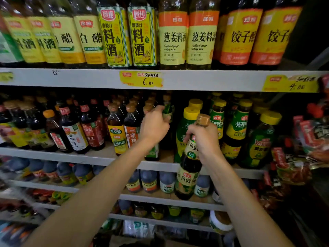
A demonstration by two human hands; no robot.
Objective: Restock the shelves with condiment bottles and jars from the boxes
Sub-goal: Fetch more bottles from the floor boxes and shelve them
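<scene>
My right hand (204, 138) grips a dark 蒸鱼豉油 bottle (188, 168) by its neck; my left hand (154, 124) wraps a green-labelled bottle (167, 111) on the shelf (99, 157) below the 6.00 price tag (141, 79).

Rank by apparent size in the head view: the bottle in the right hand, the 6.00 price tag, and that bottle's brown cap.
1. Bottle in the right hand, though it is nearest the camera, which inflates it.
2. 6.00 price tag.
3. Brown cap.
</scene>
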